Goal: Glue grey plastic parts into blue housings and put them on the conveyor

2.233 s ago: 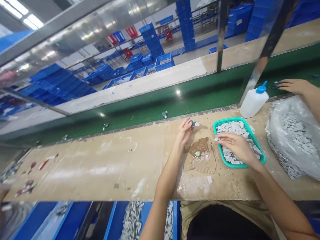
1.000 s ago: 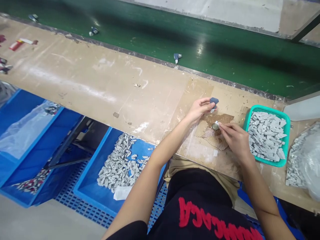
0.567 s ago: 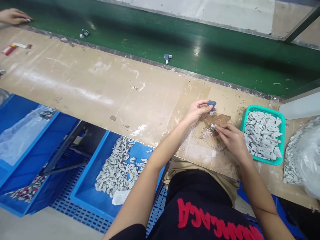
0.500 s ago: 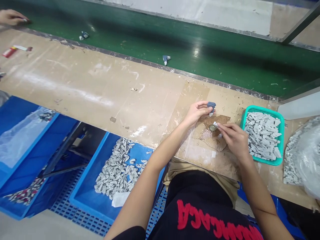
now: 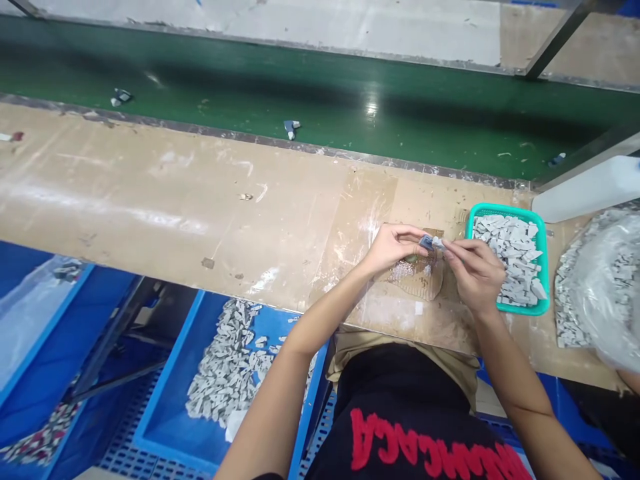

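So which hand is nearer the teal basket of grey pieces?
The right hand is nearer, over the left rim of the teal basket, pinching a grey piece. The left hand is farther, to its left, pinching a small blue part.

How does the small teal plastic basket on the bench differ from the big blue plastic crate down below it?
The teal basket is bright green-blue with rounded corners, while the blue crate is a deeper blue and looks larger. The basket sits on the tan workbench; the crate sits lower, beyond the bench's near edge. Both are open-topped and hold small grey pieces.
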A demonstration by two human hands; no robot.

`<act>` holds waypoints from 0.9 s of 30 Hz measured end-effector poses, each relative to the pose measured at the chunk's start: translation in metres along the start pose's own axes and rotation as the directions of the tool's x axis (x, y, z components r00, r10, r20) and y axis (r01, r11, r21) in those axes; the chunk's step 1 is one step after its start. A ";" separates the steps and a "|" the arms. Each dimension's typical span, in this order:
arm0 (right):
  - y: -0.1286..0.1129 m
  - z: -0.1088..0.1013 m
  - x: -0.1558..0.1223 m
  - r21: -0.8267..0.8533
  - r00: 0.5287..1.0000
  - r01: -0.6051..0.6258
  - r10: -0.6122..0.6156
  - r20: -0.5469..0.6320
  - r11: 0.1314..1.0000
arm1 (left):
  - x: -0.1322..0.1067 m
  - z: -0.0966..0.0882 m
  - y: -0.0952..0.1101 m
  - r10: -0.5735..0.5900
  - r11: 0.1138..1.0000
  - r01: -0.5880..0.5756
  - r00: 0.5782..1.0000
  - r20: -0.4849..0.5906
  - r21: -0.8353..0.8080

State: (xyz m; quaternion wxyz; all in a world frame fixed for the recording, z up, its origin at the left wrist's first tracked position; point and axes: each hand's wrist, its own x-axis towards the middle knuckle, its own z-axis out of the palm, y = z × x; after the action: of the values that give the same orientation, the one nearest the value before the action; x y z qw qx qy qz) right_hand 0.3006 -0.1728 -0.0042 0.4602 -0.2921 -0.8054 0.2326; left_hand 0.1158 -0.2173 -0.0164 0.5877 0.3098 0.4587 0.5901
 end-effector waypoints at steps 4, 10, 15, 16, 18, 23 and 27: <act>0.000 -0.001 0.000 0.007 1.000 0.003 -0.003 0.026 1.000 | -0.002 0.002 0.001 -0.003 1.000 0.003 1.000 0.008 -0.027; 0.000 0.000 -0.001 -0.007 0.988 -0.079 0.079 0.135 0.997 | -0.006 0.007 -0.001 -0.006 1.000 0.005 0.996 -0.093 -0.007; -0.001 0.002 -0.002 -0.036 0.977 -0.085 0.091 0.191 0.996 | -0.008 0.011 -0.004 0.025 0.999 -0.017 0.980 -0.197 0.040; 0.000 0.002 -0.002 -0.036 0.975 -0.085 0.091 0.203 0.996 | -0.009 0.012 -0.005 0.021 0.999 -0.011 0.977 -0.210 0.046; 0.001 0.004 -0.003 -0.034 0.973 -0.079 0.084 0.215 0.996 | -0.009 0.012 -0.007 0.014 0.998 -0.001 0.974 -0.228 0.058; 0.004 0.010 -0.002 -0.047 0.967 -0.077 0.086 0.240 0.996 | -0.005 0.008 -0.010 -0.018 0.996 0.035 0.977 -0.213 0.078; 0.003 0.009 0.001 0.001 0.953 -0.169 0.164 0.254 0.986 | -0.003 0.003 -0.006 -0.068 0.998 0.067 0.992 -0.106 -0.014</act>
State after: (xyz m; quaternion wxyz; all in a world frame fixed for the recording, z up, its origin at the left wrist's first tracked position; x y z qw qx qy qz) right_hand 0.2929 -0.1707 -0.0095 0.3356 -0.3217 -0.8274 0.3150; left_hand 0.1216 -0.2205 -0.0197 0.5836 0.2593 0.4966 0.5878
